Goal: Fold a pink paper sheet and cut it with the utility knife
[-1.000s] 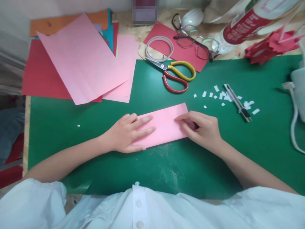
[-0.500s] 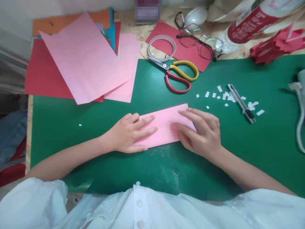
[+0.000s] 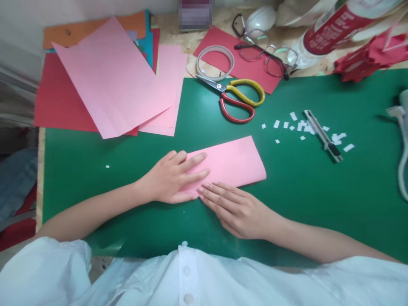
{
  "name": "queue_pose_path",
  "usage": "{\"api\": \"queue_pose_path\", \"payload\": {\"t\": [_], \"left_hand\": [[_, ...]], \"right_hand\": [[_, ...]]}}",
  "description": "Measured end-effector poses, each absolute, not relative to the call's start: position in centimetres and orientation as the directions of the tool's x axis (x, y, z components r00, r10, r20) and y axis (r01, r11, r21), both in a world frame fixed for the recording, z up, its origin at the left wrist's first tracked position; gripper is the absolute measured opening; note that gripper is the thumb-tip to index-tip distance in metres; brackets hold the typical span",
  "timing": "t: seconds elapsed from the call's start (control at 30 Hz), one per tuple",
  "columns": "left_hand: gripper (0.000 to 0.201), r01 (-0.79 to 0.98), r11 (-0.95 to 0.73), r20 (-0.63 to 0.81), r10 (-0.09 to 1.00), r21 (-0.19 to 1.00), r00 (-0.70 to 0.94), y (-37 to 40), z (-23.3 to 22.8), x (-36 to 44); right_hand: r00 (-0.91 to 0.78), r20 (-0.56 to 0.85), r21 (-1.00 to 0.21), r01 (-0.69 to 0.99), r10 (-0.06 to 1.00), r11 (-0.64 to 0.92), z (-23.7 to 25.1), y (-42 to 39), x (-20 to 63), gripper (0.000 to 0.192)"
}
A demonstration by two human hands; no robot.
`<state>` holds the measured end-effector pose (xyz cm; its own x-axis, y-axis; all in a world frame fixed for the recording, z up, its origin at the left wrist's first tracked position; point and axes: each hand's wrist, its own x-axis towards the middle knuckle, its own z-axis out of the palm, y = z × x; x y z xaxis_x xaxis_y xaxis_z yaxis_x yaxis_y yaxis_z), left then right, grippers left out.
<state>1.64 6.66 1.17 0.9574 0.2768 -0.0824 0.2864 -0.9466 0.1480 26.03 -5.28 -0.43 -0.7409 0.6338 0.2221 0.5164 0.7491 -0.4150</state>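
Observation:
A folded pink sheet of paper (image 3: 234,159) lies on the green table mat (image 3: 153,229), its right end slightly raised and curved. My left hand (image 3: 170,176) rests flat on the paper's left part with the fingers spread. Along the near edge, my right hand (image 3: 239,210) lays its outstretched fingertips on the paper close to my left hand. Its fingers are straight and side by side, palm down, grasping nothing. The left end of the paper is hidden under my left hand.
Scissors (image 3: 237,100) and a tape roll (image 3: 215,63) lie beyond the paper. A utility knife (image 3: 323,136) rests among white scraps (image 3: 299,125) to the right. Pink sheets (image 3: 114,85) are piled at the far left. Glasses (image 3: 264,53) and a bottle (image 3: 331,34) are at the back.
My right hand has moved from the paper's right end leftward and nearer to me, onto the near edge. That right end is now uncovered. My left hand has stayed in place.

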Motion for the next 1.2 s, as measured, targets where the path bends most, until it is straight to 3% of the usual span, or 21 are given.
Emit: {"api": "queue_pose_path", "payload": {"t": [0.2,0.33,0.53,0.7,0.83,0.97,1.07,1.2], "left_hand": [[0.062,0.274,-0.947,-0.083,0.263,0.170,0.961,7.0,1.3,1.5],[0.068,0.262,-0.948,-0.100,0.247,0.179,0.964,7.1,1.3,1.4],[0.076,0.256,-0.952,-0.147,0.233,0.169,0.961,7.2,1.5,1.4],[0.090,0.225,-0.957,-0.202,0.187,0.181,0.961,7.7,1.9,1.4],[0.102,0.201,-0.956,-0.214,0.155,0.212,0.964,8.1,2.2,1.2],[0.112,0.206,-0.953,-0.222,0.156,0.224,0.963,8.2,2.2,1.0],[0.120,0.213,-0.953,-0.235,0.162,0.213,0.958,8.2,2.1,1.0],[0.123,0.207,-0.957,-0.224,0.159,0.205,0.961,8.1,1.9,1.0]], "right_hand": [[-0.776,0.141,-0.463,0.497,0.615,0.734,-0.8,-6.1,25.6,0.056],[-0.820,0.152,-0.471,0.431,0.552,0.769,-1.0,-5.7,25.8,0.055],[-0.839,0.137,-0.478,0.409,0.526,0.777,-1.2,-5.8,25.6,0.072],[-0.837,0.140,-0.496,0.402,0.528,0.769,-1.3,-5.8,25.6,0.067],[-0.764,0.234,-0.491,0.441,0.601,0.751,-1.0,-5.3,25.8,0.056],[-0.588,0.273,-0.461,0.615,0.762,0.640,-0.6,-4.6,26.0,0.042],[-0.478,0.233,-0.400,0.747,0.847,0.531,-0.4,-4.3,26.1,0.048],[-0.410,0.225,-0.306,0.831,0.884,0.464,-0.5,-4.2,26.3,0.063]]}}
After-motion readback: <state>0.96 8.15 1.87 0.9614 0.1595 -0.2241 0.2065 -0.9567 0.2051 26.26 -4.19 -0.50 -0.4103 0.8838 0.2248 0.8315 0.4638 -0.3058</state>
